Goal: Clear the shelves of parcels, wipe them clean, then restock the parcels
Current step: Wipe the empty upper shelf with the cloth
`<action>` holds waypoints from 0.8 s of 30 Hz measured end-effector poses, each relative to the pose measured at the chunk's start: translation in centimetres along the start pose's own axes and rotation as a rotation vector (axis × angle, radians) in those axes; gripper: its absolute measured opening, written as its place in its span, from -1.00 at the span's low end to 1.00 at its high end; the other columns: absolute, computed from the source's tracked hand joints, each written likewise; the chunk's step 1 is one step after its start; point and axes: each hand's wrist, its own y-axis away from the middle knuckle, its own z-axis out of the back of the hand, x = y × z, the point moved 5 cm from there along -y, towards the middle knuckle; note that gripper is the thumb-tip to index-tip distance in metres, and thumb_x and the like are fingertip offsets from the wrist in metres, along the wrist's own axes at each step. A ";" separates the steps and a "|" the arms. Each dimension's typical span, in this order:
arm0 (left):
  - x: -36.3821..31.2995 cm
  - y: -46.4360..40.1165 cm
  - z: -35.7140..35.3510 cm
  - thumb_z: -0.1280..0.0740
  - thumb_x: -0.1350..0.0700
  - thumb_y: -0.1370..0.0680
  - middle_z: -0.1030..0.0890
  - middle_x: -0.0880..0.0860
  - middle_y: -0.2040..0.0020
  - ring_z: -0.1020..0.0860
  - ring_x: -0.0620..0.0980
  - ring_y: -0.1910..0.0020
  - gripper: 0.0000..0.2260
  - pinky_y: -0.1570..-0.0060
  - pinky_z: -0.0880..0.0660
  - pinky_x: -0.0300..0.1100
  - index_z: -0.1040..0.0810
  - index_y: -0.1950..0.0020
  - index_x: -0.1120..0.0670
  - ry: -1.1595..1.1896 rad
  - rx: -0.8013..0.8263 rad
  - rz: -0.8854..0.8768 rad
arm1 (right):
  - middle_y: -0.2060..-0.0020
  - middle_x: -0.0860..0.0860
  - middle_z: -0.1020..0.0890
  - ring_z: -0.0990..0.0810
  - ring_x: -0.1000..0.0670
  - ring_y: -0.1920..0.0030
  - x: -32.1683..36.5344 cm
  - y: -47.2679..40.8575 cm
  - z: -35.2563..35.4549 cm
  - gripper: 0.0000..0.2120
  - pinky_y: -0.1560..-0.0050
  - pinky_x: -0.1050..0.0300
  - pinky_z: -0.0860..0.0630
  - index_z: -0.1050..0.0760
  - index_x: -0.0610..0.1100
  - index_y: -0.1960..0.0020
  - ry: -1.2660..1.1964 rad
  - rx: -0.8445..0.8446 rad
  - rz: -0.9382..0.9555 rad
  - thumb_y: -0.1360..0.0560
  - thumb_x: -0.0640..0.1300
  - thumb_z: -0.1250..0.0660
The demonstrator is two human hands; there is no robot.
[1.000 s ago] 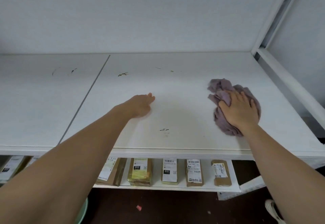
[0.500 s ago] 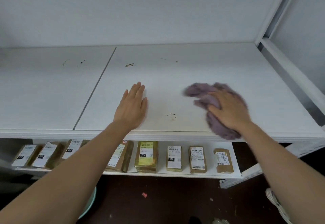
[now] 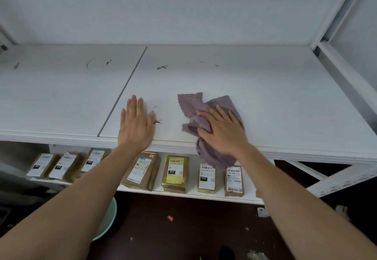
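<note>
A: In the head view, where are the hands?

B: Both are at the front edge of the white upper shelf (image 3: pixel 265 96), in the middle of the frame. The left hand (image 3: pixel 136 126) lies flat on the board, fingers straight and together, holding nothing. The right hand (image 3: pixel 223 131) presses down on a crumpled purple cloth (image 3: pixel 195 106), fingers spread and nearly straight on top of it, not curled round it.

A: And the cloth itself?

B: It sits right of centre on the shelf; its lower end hangs over the front edge, just under the right wrist.

A: Is the shelf clean?

B: No. A small dark scuff (image 3: pixel 157 121) touches the left hand's thumb side, and more dark marks (image 3: pixel 162 67) show farther back, toward the upper middle and upper left.

A: The parcels?

B: A row of brown parcels (image 3: pixel 175 173) with white labels stands on the lower shelf (image 3: pixel 206 196), across the lower middle of the frame, partly behind the forearms. At the lower left, a pale green basin (image 3: pixel 108 217) peeks out on the dark floor.
</note>
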 end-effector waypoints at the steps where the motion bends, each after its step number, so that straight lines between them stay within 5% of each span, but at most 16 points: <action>1: 0.4 -0.2 0.1 0.13 -0.14 -0.66 0.13 0.11 -0.60 0.17 0.02 -0.57 -0.43 -0.53 0.19 -0.01 0.07 -0.59 0.15 0.011 -0.001 0.019 | -0.57 0.13 -0.11 -0.03 -0.02 -0.58 -1.6 0.2 0.5 -0.50 -0.56 -0.09 0.07 -0.14 0.19 -0.53 0.004 -0.014 0.036 -0.61 0.23 0.02; 5: 1.6 0.1 0.5 0.17 -0.15 -0.65 0.06 0.13 -0.60 0.12 0.05 -0.57 -0.41 -0.54 0.15 -0.01 0.02 -0.59 0.15 0.008 -0.033 0.102 | -0.51 0.06 -0.31 -0.22 -0.06 -0.52 -11.9 1.2 2.7 -0.39 -0.49 -0.11 -0.18 -0.31 0.11 -0.46 0.037 -0.176 -0.276 -0.49 0.27 0.09; 9: 1.8 0.1 -0.1 0.27 -0.21 -0.62 0.05 0.11 -0.60 0.13 0.02 -0.57 -0.37 -0.53 0.19 -0.04 0.07 -0.60 0.13 -0.071 -0.007 0.119 | -0.59 -0.01 -0.10 0.01 -0.15 -0.57 -11.7 0.6 1.7 -0.43 -0.54 -0.19 0.07 -0.07 0.04 -0.57 -0.006 -0.127 -0.547 -0.60 0.19 0.05; 15: 2.7 -0.6 -0.9 0.30 -0.25 -0.59 0.08 0.15 -0.60 0.13 0.05 -0.57 -0.30 -0.54 0.16 -0.04 0.10 -0.59 0.18 -0.079 0.099 0.149 | -0.60 0.05 -0.01 0.10 -0.11 -0.59 2.8 -2.6 -1.0 -0.42 -0.54 -0.18 0.19 0.00 0.11 -0.58 0.005 -0.050 -0.143 -0.61 0.25 0.14; 19: 3.0 -1.1 -0.8 0.29 -0.22 -0.61 0.07 0.08 -0.60 0.13 0.00 -0.57 -0.34 -0.53 0.18 -0.06 0.05 -0.60 0.14 -0.009 0.132 0.179 | -0.59 0.10 -0.06 0.04 -0.03 -0.59 1.7 -2.0 -0.6 -0.45 -0.56 -0.10 0.15 -0.05 0.18 -0.56 -0.003 -0.009 0.015 -0.60 0.27 0.09; 24: 3.2 -1.8 -0.8 0.29 -0.17 -0.63 0.08 0.02 -0.61 0.14 -0.01 -0.57 -0.41 -0.53 0.18 -0.01 0.03 -0.60 0.06 -0.009 0.162 0.184 | -0.58 -0.01 -0.15 -0.08 -0.09 -0.57 -9.5 -0.8 1.8 -0.32 -0.55 -0.12 0.00 -0.14 0.09 -0.54 0.002 -0.145 -0.349 -0.50 0.31 0.16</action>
